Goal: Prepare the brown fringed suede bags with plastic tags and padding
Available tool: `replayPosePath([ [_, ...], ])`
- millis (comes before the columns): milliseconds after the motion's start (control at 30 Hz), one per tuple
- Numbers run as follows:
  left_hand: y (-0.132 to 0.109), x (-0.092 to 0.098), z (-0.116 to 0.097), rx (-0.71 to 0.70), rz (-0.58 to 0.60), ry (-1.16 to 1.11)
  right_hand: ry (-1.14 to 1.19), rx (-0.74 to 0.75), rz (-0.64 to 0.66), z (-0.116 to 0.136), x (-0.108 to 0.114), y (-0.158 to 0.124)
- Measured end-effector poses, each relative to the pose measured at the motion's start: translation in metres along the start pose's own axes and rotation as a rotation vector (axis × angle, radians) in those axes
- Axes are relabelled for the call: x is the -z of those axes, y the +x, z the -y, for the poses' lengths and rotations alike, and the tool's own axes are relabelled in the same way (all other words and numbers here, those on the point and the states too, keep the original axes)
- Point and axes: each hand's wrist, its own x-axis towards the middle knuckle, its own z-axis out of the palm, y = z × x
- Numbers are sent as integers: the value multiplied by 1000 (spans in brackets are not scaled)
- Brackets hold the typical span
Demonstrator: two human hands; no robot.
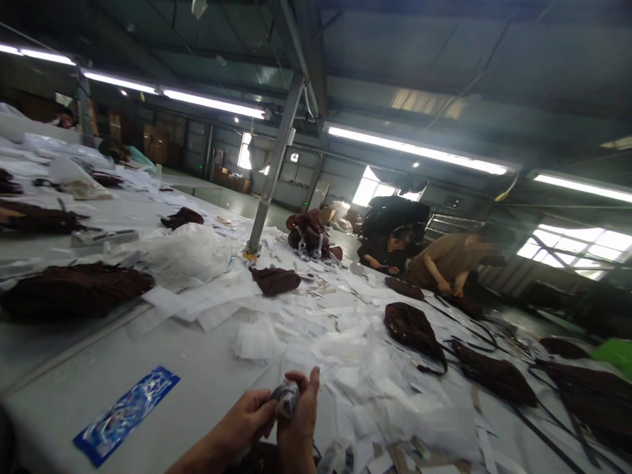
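Observation:
Near the bottom middle, both hands meet around a small grey, shiny roundish bundle (pixel 286 397) whose kind I cannot make out. My left hand (pixel 253 413) pinches it from the left side. My right hand (pixel 300 411) curls about it from the right, thumb and fingers pointing up. Below the hands, part of a dark brown item (pixel 261 457) shows at the frame's lower edge. Another grey, clear-wrapped piece (pixel 340 455) lies just right of my right wrist. A blue patterned packet (pixel 127 415) rests flat on the white table to the left.
White paper sheets and plastic scraps (pixel 316 329) litter the table (pixel 197 388). Dark brown bags (pixel 412 326) with straps lie at right, another brown bag (pixel 79 289) at left. A metal post (pixel 274 168) rises from the table. Two people (pixel 439 263) work across at the right.

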Motion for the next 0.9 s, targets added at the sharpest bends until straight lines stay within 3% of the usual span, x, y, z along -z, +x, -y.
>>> replayPosePath([
  [100, 2, 4, 2, 42, -63, -37, -184, 19, 58, 0, 1, -5],
  [300, 2, 13, -1, 63, -110, -90, -761, 443, 250, 17, 19, -10],
  [400, 3, 15, -1, 61, -89, -125, -794, 377, 426, 28, 29, -13],
  [500, 5, 18, 2, 60, -51, -123, -764, 263, 512, 32, 36, -13],
  [733, 11, 36, 2, 120, -21, 277, -824, 204, 378, 24, 40, -8],
  [900, 12, 45, 0, 178, 68, 319, -786, 196, 384, 27, 34, -14],
])
